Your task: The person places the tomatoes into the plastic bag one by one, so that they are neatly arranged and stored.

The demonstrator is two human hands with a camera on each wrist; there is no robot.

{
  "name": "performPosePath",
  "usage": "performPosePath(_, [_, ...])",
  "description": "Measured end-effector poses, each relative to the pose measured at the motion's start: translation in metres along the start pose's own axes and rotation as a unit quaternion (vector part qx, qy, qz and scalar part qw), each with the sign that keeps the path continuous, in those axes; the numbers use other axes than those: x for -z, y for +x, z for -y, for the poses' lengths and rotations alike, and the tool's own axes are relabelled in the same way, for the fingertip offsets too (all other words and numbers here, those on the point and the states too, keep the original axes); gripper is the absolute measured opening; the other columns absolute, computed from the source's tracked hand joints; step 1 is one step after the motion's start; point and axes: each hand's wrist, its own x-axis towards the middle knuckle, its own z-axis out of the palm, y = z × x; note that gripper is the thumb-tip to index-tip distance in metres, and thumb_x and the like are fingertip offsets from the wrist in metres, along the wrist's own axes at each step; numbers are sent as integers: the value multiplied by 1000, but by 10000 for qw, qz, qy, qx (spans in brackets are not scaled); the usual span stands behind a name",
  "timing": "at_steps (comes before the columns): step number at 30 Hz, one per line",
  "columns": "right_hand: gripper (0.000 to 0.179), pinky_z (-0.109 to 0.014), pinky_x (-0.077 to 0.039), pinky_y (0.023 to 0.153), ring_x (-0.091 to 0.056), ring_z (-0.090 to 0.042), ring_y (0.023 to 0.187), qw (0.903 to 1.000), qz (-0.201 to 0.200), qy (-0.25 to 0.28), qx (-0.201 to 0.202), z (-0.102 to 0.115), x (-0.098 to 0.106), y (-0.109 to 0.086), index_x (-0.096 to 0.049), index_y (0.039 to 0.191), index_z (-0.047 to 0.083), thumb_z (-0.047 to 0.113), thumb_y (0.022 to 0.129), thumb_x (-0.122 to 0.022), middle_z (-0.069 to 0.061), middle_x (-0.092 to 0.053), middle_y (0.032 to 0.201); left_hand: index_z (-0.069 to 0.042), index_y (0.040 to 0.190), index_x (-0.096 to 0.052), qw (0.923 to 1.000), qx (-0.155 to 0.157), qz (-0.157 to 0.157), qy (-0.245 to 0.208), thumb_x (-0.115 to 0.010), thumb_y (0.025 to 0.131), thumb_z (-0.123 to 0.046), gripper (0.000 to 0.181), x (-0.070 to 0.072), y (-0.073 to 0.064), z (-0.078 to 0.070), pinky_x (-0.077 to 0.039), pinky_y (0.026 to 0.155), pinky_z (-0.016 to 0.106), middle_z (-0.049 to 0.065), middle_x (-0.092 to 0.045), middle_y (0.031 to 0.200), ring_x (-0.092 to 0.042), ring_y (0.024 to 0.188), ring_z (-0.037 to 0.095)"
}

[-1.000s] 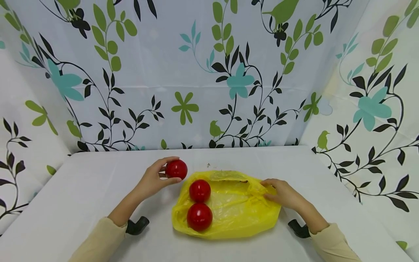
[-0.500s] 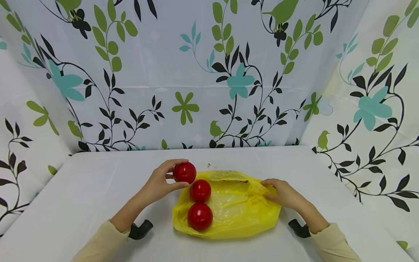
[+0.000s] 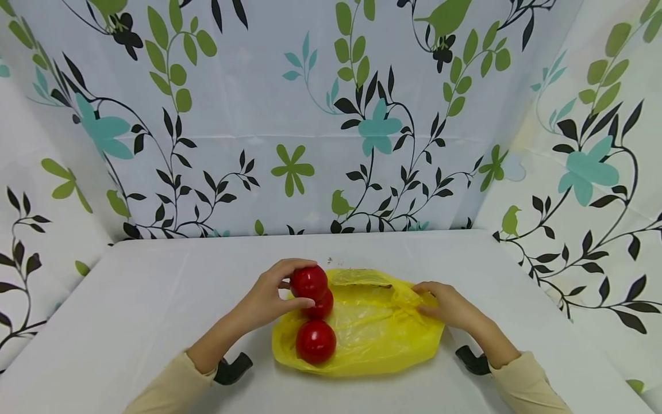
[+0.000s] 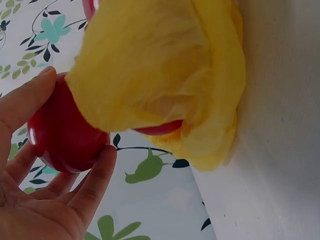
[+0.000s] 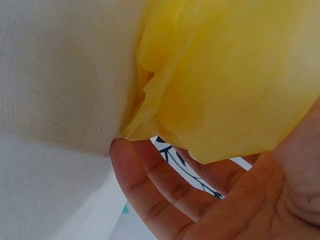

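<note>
My left hand (image 3: 266, 299) holds a glossy red ball (image 3: 308, 280) between thumb and fingers, above the left end of a yellow plastic bag (image 3: 383, 342). A second red ball (image 3: 324, 307) lies on the bag, partly covered by the held one, and a third red ball (image 3: 315, 342) sits nearer the front edge. In the left wrist view, fingers and thumb curl round the held ball (image 4: 65, 127) beside the bag's wall. At the other end, my right hand (image 3: 449, 306) grips the gathered plastic; the right wrist view shows curled fingers (image 5: 150, 200) at the bag's edge.
The bag rests on a white-covered table (image 3: 217, 259). Patterned curtains (image 3: 310, 126) with leaves and birds hang behind and at both sides. Black curved pieces (image 3: 233, 369) sit at both wrists. A few small dark specks mark the cover behind the bag.
My left hand has carried its ball rightward and slightly toward me, from beside the bag to over its left end, where it now overlaps the second ball. My right hand stays still.
</note>
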Motion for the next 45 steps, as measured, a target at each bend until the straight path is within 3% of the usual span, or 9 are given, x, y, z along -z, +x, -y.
performPosePath(8, [38, -60, -44, 98, -54, -47, 116, 10000, -7, 16, -60, 1, 0, 0, -60, 123, -7, 8, 89, -69, -25, -60, 124, -15, 135, -52, 9996, -135, 255, -29, -80, 81, -18, 61, -8, 1, -8, -55, 89, 34, 8, -53, 136, -55, 117, 26])
performPosePath(17, [37, -61, -44, 98, -54, -47, 116, 10000, 2, 41, -7, -2, -2, 0, -60, 122, -6, 9, 89, -69, -25, -61, 124, -17, 135, -52, 9984, -45, 554, -97, -80, 82, -19, 60, -15, 3, -11, -54, 92, 40, 7, -52, 136, -53, 119, 26])
performPosePath(24, [38, -61, -43, 99, -53, -46, 117, 10000, -23, 52, -20, 0, -2, 0, -60, 122, -6, 9, 89, -69, -24, -61, 124, -16, 134, -53, 9974, -181, 673, -171, -80, 81, -18, 60, -19, 4, -14, -54, 92, 37, 6, -53, 135, -53, 118, 24])
performPosePath(37, [38, -61, -43, 99, -53, -47, 117, 10000, 15, 43, -67, 1, 0, 0, -60, 123, -6, 10, 89, -69, -25, -60, 125, -15, 137, -51, 9939, -66, 1057, -297, -79, 82, -18, 61, -26, 6, -17, -57, 88, 42, 5, -50, 138, -49, 124, 28])
performPosePath(45, [38, -61, -43, 99, -53, -46, 117, 10000, 11, 66, -71, -2, -2, 0, -60, 123, -6, 10, 89, -69, -24, -61, 124, -19, 137, -52, 9916, -122, 1289, -66, -78, 84, -23, 59, -32, 5, -18, -56, 89, 44, 3, -50, 139, -48, 125, 28])
